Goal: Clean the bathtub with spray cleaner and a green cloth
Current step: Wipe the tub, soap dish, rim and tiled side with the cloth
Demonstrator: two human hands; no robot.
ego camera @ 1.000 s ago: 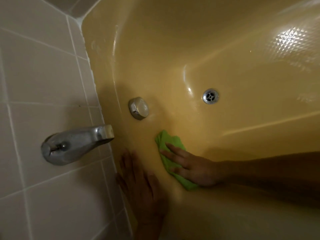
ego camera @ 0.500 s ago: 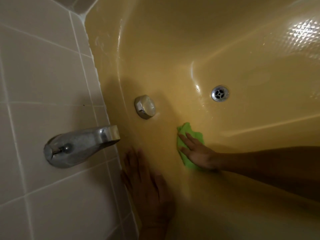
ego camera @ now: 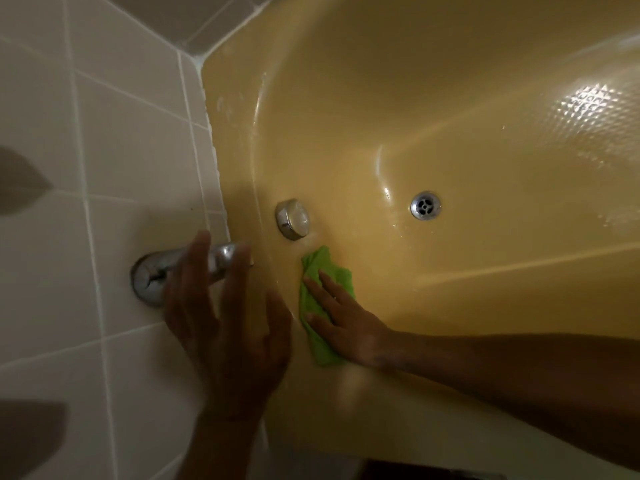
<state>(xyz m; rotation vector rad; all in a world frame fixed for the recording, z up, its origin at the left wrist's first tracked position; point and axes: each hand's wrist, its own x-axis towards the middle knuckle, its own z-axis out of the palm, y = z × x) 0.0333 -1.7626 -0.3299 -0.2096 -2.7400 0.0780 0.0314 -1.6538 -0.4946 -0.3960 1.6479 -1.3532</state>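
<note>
Yellow bathtub (ego camera: 450, 109); crumpled, seemingly damp green cloth (ego camera: 317, 271)

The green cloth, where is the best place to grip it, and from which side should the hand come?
Probably the loose upper corner of the green cloth, bunched and free just below the chrome overflow cap. Come from above: the right hand presses its middle flat on the bathtub wall.
</note>
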